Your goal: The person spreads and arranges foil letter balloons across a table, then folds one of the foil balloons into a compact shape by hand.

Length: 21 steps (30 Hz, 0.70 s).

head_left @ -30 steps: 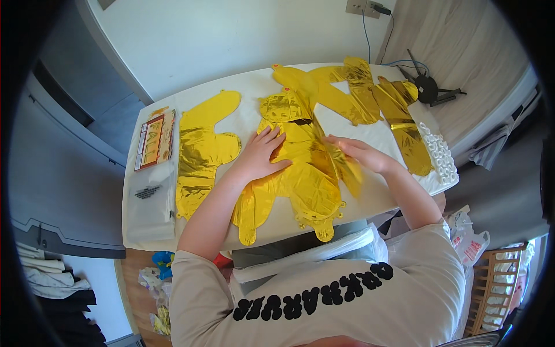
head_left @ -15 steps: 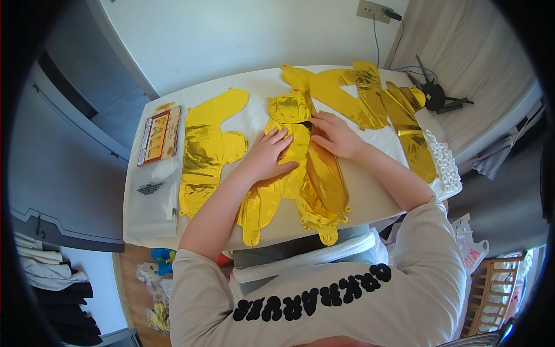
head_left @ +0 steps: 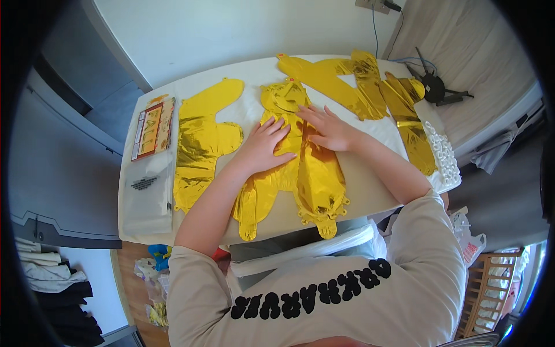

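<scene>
A flat gold foil balloon [head_left: 324, 194] lies crinkled on the white-covered table [head_left: 373, 168] in front of me, its lobed lower end hanging to the near edge. My left hand [head_left: 267, 144] rests open on its left part, fingers spread. On its upper right part lies my right hand [head_left: 332, 130], also open, fingertips touching the foil. Another uninflated gold foil balloon [head_left: 199, 144] is spread out to the left. Beyond my right hand are a gold foil balloon [head_left: 321, 72] at the back and one more gold foil piece [head_left: 413, 127] along the right side.
A flat printed package [head_left: 153, 130] and a clear plastic bag [head_left: 145, 208] lie at the table's left edge. White ring-like pieces [head_left: 442, 153] cluster at the right edge, near a black router [head_left: 435, 88] with cables. Bags [head_left: 153, 277] sit on the floor at left.
My right hand has slid slightly left over the foil and its fingers lie flatter. The balloon's upper part looks more spread out. The whole view has shifted a little.
</scene>
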Motion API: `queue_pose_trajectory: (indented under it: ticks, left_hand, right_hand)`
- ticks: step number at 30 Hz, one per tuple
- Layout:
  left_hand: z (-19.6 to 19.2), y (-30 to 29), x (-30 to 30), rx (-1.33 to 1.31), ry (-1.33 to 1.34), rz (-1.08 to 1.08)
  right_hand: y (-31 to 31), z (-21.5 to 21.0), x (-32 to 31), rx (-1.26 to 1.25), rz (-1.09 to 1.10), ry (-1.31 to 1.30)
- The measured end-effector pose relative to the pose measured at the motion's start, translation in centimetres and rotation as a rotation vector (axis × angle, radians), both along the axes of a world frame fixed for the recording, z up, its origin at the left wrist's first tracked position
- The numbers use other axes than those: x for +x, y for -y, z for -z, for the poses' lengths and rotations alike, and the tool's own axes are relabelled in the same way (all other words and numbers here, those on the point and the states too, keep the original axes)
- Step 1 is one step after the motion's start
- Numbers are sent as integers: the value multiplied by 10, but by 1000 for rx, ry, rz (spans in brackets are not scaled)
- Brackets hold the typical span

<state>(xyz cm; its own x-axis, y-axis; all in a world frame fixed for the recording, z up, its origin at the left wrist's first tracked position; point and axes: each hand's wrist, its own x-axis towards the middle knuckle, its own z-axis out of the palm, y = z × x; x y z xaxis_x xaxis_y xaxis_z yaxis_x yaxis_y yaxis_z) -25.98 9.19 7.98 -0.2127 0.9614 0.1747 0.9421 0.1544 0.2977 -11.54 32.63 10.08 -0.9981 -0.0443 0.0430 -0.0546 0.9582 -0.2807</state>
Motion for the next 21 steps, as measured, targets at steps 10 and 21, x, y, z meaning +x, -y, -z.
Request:
queue_pose_trajectory:
  ticks: [10,21]
  left_hand:
    - [3,-5,-7,50,-17,1]
    - [4,-4,-5,7,2,-10]
  right_hand:
    - [0,2,3,24,-44,-71]
    - [17,7,14,35,4,-99]
